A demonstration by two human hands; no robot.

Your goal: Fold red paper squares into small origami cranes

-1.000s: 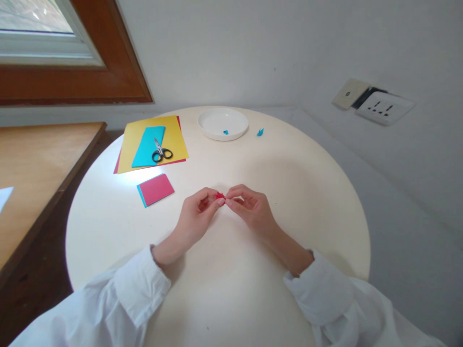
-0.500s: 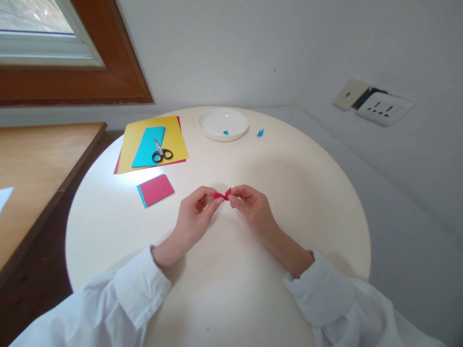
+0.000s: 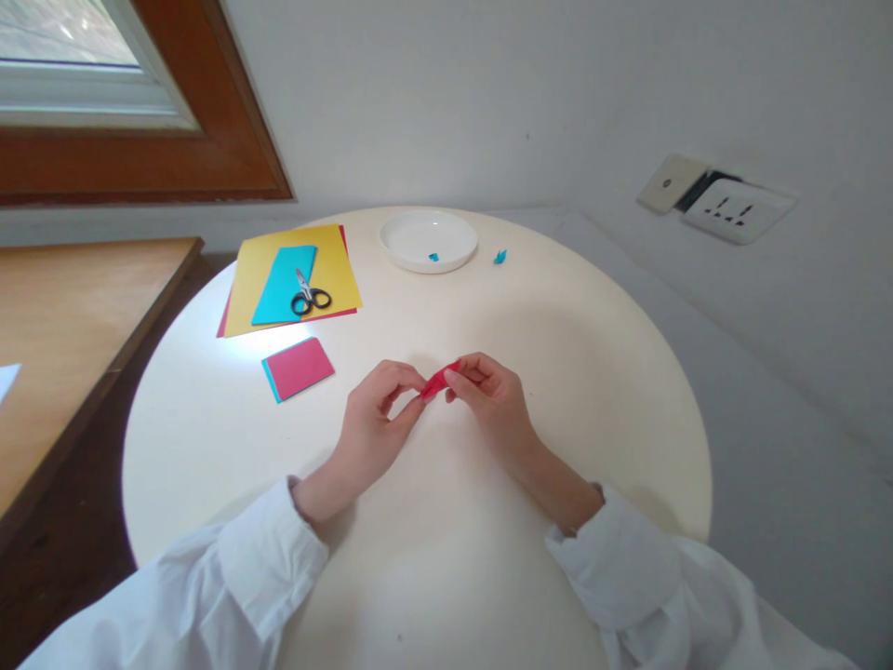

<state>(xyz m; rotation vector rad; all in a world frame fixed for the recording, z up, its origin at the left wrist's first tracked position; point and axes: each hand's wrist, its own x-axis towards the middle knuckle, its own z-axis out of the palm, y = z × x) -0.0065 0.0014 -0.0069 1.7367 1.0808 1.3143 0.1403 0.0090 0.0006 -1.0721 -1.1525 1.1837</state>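
A small folded piece of red paper (image 3: 437, 382) is held between my two hands, above the middle of the white round table (image 3: 446, 577). My left hand (image 3: 380, 400) pinches its lower left end between thumb and fingers. At the upper right end, my right hand (image 3: 492, 391) grips it, with the thumb lying over the near side. Fingers cover part of the paper, so its full shape is hidden. To the left lies a short stack of cut paper (image 3: 299, 369), red on top with blue showing beneath.
Farther back, black-handled scissors (image 3: 311, 298) rest on folded blue paper (image 3: 279, 288) over yellow (image 3: 335, 270) and red sheets. A white plate (image 3: 429, 223) holds a small blue paper bit (image 3: 433, 258). Right of it sits a little folded blue paper piece (image 3: 500, 257). Walls border the table behind and right.
The red paper has turned and now slants up to the right, with more of it showing. My right hand's grip has shifted along it, and my left fingers pinch its lower end.
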